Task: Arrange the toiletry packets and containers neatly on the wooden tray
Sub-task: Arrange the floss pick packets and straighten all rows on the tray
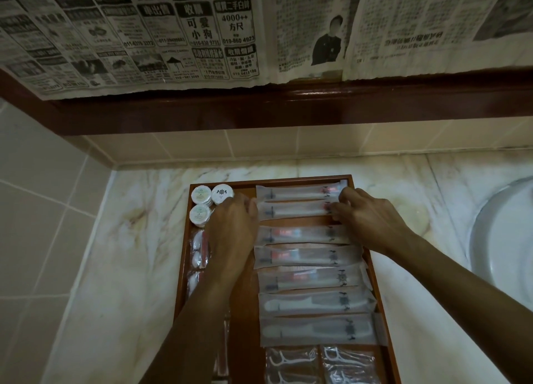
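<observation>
Both hands pinched one long packet (297,210) near the tray's (377,271) far edge, left hand (233,227) and right hand (372,219) at its ends; round tubs (222,194) filled the far left corner, sink (504,227) beside

The newspaper (202,28) reads "4000++", "019-860 4923", "可愛小狗".

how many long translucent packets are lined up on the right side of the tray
7 long translucent packets, stacked in a column on the brown wooden tray. Both hands touch the second; more may lie hidden beneath.
</observation>
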